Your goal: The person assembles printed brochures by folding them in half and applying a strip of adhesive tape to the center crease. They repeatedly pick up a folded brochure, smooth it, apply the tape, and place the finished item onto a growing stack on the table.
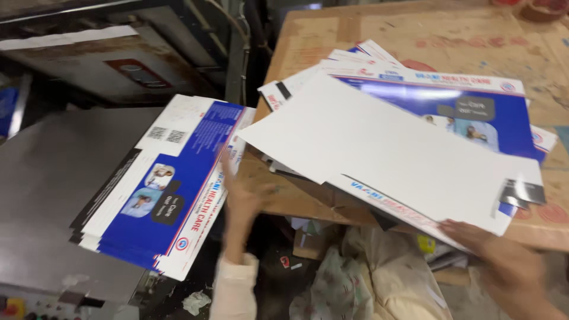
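A stack of blue-and-white printed card sheets (pixel 160 189) lies on a grey metal machine bed (pixel 53 178) at the left, its right end hanging over the edge. My left hand (pixel 240 198), blurred, presses with fingers spread against that stack's right edge. A large white sheet (pixel 379 148), blank side up, tops a fanned pile of the same printed sheets (pixel 468 101) on a wooden table (pixel 462 35). My right hand (pixel 504 255) grips the lower right edge of the white sheet where it juts past the table's front.
Dark machine housing (pixel 118 59) stands behind the grey bed, with a control panel (pixel 24 308) at the bottom left. In the gap below the table lie crumpled pale bags and paper scraps (pixel 367 272). A round object (pixel 542 9) sits at the table's far right corner.
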